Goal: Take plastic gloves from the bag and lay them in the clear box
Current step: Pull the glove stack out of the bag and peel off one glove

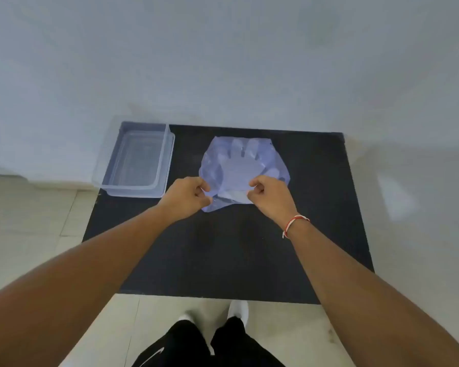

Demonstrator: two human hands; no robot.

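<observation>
A thin translucent plastic bag [243,165] lies flat on the black table [223,255], and the outline of plastic gloves [240,160] shows through it, fingers pointing away from me. My left hand [188,196] pinches the bag's near left edge. My right hand [269,196] pinches the near edge a little to the right. The clear box [137,161] stands open at the table's far left corner, with nothing visible inside.
The black table stands against a white wall [223,62]. Pale floor tiles [32,213] lie to the left and in front. My legs in black trousers and white shoes [239,309] are at the table's near edge.
</observation>
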